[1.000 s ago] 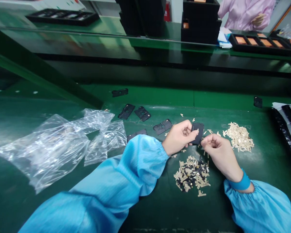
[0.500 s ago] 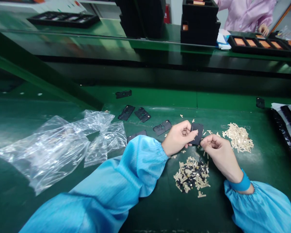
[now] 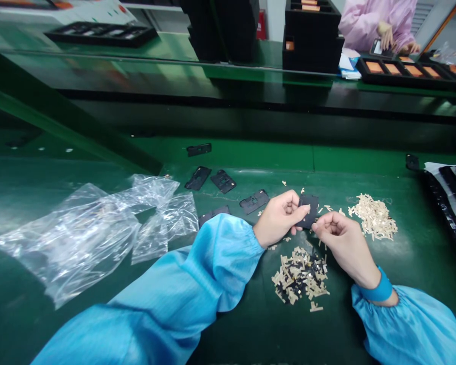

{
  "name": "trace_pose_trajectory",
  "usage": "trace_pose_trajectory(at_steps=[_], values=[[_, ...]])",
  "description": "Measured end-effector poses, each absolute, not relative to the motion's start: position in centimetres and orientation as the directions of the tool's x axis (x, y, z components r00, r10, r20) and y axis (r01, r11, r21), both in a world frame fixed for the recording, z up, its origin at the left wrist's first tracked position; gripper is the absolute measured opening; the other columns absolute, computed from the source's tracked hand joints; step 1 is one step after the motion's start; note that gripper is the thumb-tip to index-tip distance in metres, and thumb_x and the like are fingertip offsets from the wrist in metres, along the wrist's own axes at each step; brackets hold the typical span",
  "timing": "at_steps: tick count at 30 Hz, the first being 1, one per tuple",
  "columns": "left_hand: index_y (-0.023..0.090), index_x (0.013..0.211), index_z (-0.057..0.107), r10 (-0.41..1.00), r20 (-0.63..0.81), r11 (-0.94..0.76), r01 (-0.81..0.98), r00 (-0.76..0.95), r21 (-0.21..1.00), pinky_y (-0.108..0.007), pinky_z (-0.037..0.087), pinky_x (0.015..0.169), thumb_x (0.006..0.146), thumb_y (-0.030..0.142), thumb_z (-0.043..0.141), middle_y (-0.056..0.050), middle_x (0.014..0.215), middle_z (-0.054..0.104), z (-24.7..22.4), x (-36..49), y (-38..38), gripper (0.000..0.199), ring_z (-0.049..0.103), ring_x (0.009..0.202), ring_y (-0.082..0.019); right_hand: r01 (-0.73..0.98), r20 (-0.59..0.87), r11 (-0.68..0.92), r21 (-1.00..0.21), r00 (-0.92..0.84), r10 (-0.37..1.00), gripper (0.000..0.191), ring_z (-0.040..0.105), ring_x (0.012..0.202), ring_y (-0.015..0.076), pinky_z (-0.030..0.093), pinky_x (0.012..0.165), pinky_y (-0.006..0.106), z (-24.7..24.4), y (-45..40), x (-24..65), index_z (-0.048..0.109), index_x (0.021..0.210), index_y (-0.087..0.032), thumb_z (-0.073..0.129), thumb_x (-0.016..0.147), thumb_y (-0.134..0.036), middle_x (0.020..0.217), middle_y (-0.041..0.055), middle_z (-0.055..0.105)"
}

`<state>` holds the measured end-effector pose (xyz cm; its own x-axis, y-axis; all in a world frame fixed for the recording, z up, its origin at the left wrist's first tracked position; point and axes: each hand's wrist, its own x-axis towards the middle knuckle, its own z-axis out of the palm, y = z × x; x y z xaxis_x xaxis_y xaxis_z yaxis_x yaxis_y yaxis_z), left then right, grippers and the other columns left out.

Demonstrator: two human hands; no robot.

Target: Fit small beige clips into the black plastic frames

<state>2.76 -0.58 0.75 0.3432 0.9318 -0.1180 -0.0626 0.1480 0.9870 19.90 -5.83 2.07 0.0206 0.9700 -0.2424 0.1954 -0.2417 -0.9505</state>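
My left hand [image 3: 277,217] grips a small, flat black plastic plate [image 3: 311,204] between thumb and fingers, tilted up over the green table. At the plate's lower right edge, the thumb and index finger of my right hand [image 3: 344,244] are pinched together. Whatever those fingertips hold, if anything, is too small to make out. Just below both hands lies a heap of mixed beige and black small pieces [image 3: 301,276]. A second heap, of pale beige strips [image 3: 373,217], lies to the right of my right hand. A few loose bits are scattered around the plate.
Several black plastic frames [image 3: 223,181] lie beyond my left forearm. Clear plastic bags [image 3: 87,238] spread over the left side. A black-and-white bundle [image 3: 450,203] sits at the right edge. Behind a raised ledge stand stacked black trays [image 3: 311,40] and a person in pink [image 3: 376,20].
My hands and the black plate stay almost in place, with only a slight shift of the right fingertips. Across the ledge, the person in pink has brought both hands together over a dark object.
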Motion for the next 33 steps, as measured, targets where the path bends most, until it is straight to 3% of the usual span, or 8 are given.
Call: trace_pose_trajectory(at_steps=[7, 10, 12, 16, 20, 27, 33], values=[[0.021, 0.073, 0.041, 0.932, -0.117, 0.163, -0.108, 0.344, 0.981, -0.014, 0.041, 0.035, 0.078, 0.052, 0.077, 0.007, 0.051, 0.057, 0.5, 2.7, -0.6, 0.048, 0.058, 0.035, -0.009, 0.112, -0.297, -0.293, -0.949, -0.019, 0.955, 0.039, 0.037, 0.051, 0.0097, 0.027, 0.048, 0.024, 2.6, -5.8, 20.0, 0.063, 0.074, -0.019, 0.083, 0.071, -0.052, 0.057, -0.0057, 0.048], [0.021, 0.075, 0.042, 0.934, -0.115, 0.173, -0.148, 0.338, 0.974, -0.015, 0.043, 0.035, 0.077, 0.056, 0.076, 0.007, 0.052, 0.059, 0.4, 2.7, -0.6, 0.049, 0.059, 0.037, -0.010, -0.032, -0.358, -0.364, -0.931, -0.116, 0.926, 0.036, 0.034, 0.047, 0.0082, 0.025, 0.046, 0.023, 2.7, -5.7, 20.6, 0.064, 0.075, -0.019, 0.078, 0.079, -0.052, 0.054, -0.0070, 0.046], [0.021, 0.077, 0.043, 0.934, -0.116, 0.184, -0.177, 0.339, 0.967, -0.017, 0.047, 0.037, 0.077, 0.056, 0.077, 0.006, 0.054, 0.061, 0.4, 2.7, -0.7, 0.049, 0.060, 0.040, -0.011, -0.156, -0.388, -0.413, -0.897, -0.169, 0.906, 0.034, 0.034, 0.046, 0.0072, 0.024, 0.044, 0.023, 2.6, -5.5, 20.9, 0.066, 0.077, -0.018, 0.075, 0.083, -0.051, 0.059, -0.0048, 0.053], [0.021, 0.078, 0.043, 0.937, -0.123, 0.201, -0.217, 0.327, 0.955, -0.019, 0.051, 0.039, 0.076, 0.057, 0.078, 0.006, 0.057, 0.062, 0.6, 2.7, -0.7, 0.050, 0.061, 0.043, -0.011, -0.304, -0.447, -0.476, -0.825, -0.163, 0.880, 0.031, 0.033, 0.043, 0.0050, 0.022, 0.040, 0.021, 2.3, -5.1, 21.3, 0.071, 0.081, -0.017, 0.079, 0.078, -0.047, 0.069, -0.0021, 0.059], [0.019, 0.080, 0.049, 0.937, -0.125, 0.204, -0.222, 0.326, 0.953, -0.020, 0.054, 0.042, 0.075, 0.055, 0.080, 0.004, 0.062, 0.063, 0.6, 2.9, -0.8, 0.048, 0.064, 0.047, -0.011, -0.278, -0.383, -0.398, -0.874, -0.107, 0.917, 0.030, 0.032, 0.044, 0.0041, 0.019, 0.041, 0.021, 1.9, -5.2, 21.4, 0.069, 0.082, -0.017, 0.078, 0.082, -0.045, 0.070, -0.0031, 0.058], [0.016, 0.084, 0.054, 0.935, -0.139, 0.223, -0.237, 0.325, 0.945, -0.020, 0.055, 0.045, 0.073, 0.055, 0.083, 0.002, 0.064, 0.067, 0.7, 3.1, -1.1, 0.049, 0.065, 0.050, -0.011, -0.164, -0.262, -0.283, -0.945, -0.138, 0.955, 0.031, 0.037, 0.049, 0.0082, 0.028, 0.048, 0.023, 1.8, -5.9, 20.5, 0.061, 0.086, -0.020, 0.073, 0.088, -0.049, 0.059, -0.0076, 0.049], [0.017, 0.084, 0.051, 0.925, -0.157, 0.269, -0.304, 0.345, 0.914, -0.018, 0.054, 0.044, 0.072, 0.056, 0.083, 0.002, 0.065, 0.068, 0.7, 3.4, -1.7, 0.051, 0.066, 0.049, -0.011, -0.315, -0.296, -0.372, -0.873, -0.264, 0.918, 0.036, 0.031, 0.047, 0.0088, 0.025, 0.049, 0.024, 1.9, -6.0, 20.0, 0.052, 0.082, -0.023, 0.076, 0.084, -0.051, 0.055, -0.0092, 0.043]])
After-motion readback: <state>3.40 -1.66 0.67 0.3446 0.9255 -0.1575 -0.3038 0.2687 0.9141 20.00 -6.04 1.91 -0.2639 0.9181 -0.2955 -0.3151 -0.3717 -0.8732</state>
